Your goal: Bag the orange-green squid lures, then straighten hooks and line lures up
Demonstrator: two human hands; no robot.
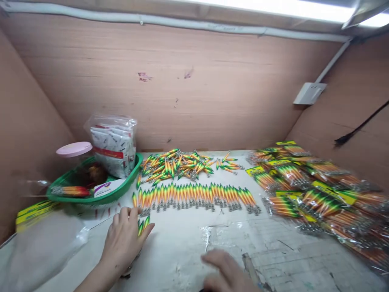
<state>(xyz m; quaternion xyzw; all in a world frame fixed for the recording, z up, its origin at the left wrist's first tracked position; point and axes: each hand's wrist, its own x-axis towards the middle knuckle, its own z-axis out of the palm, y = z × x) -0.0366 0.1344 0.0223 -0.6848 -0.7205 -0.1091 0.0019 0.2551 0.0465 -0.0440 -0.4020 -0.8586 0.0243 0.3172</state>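
My left hand is at the left end of a row of slim fishing lures, its fingers curled round a few more lures. These are spindle-shaped, green, yellow and orange, with metal swivels at one end. How many it holds is hidden behind the fingers. My right hand is low in the frame, blurred and partly cut off. Its fingers look apart over the table, and I see nothing between them. Behind the row lies a loose heap of the same lures.
Yellow-topped clear packs of lures are piled at the right. At the left stand a green basket, holding a bag of printed packets, and a pink lid. Clear plastic bags lie in front. Board walls enclose the table.
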